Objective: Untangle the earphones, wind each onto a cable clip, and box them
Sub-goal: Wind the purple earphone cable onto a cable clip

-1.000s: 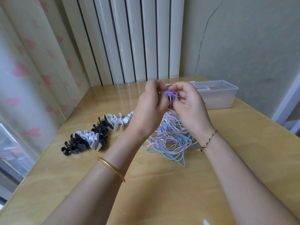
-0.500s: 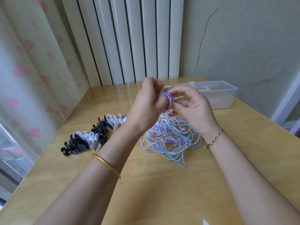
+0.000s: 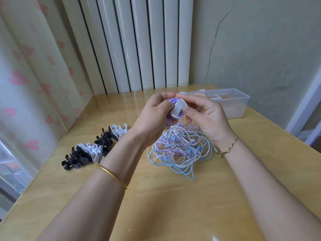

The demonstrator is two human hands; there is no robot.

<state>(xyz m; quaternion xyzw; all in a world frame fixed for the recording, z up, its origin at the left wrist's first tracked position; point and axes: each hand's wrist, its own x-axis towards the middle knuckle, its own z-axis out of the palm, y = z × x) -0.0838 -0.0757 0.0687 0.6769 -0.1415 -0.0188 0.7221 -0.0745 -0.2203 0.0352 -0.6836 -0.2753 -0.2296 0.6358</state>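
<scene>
Purple earphone coil [image 3: 171, 101] gripped in left hand [image 3: 152, 119], its white clip [image 3: 178, 108] pinched by right hand [image 3: 206, 115], tangle [image 3: 180, 150] at 6 o'clock below, box [image 3: 232, 103] at 2 o'clock; risk of clip slipping, coil unspooling into tangle.

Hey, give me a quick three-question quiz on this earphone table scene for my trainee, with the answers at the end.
1. True or false: the earphone tangle lies inside the clear box.
2. The left hand and right hand hold a white clip. What colour is the cable wound on it? A blue, B purple, C green.
3. Fill in: the spare clips lined up on the table are black and ____.
Key: 1 false, it lies on the table, apart from the box; 2 B; 3 white.
</scene>
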